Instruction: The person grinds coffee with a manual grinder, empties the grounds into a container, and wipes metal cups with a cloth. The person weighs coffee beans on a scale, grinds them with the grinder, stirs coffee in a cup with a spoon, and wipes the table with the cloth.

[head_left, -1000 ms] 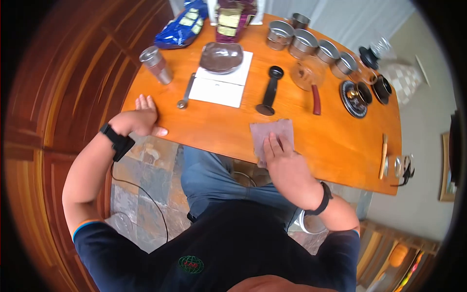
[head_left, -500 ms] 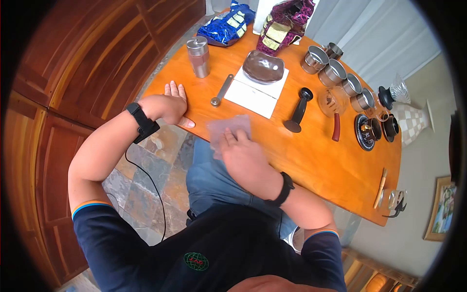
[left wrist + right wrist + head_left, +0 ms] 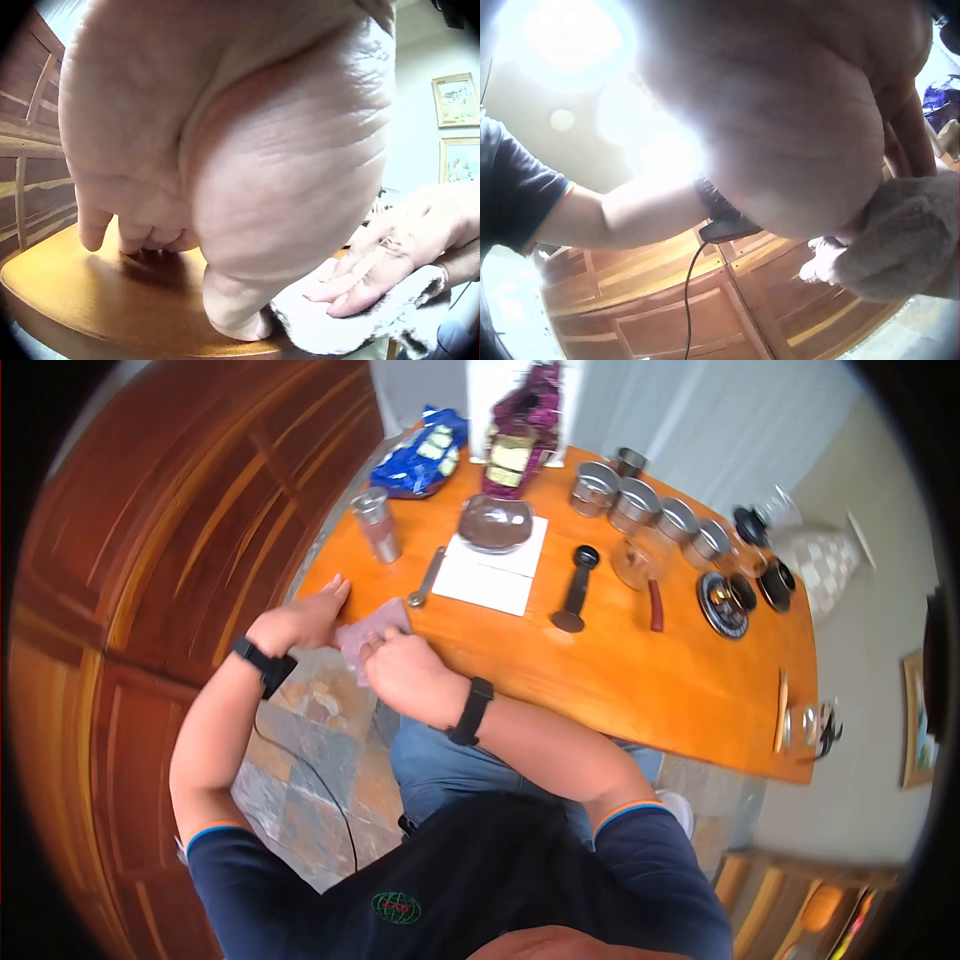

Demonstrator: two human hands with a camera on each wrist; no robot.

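Note:
In the head view, a mauve cloth lies on the table's front edge at the left, part of it hanging over. My right hand presses it down; the left wrist view shows that hand's fingers extended over the cloth. Just left of it, my left hand rests on the wooden table, fingertips and thumb touching the top. Nothing is held in the left hand. Most of the cloth's upper face is covered by the right hand in the head view.
Behind the hands stand a hand grinder, a metal scoop, a white scale bearing a brown dish, and a black tamper-like tool. Farther right are several metal cups, a red-handled glass pot and a cup on a saucer.
My right hand has slid the cloth leftward along the table's front edge, from right of centre to beside the left hand. The left hand stays at the table's left edge.

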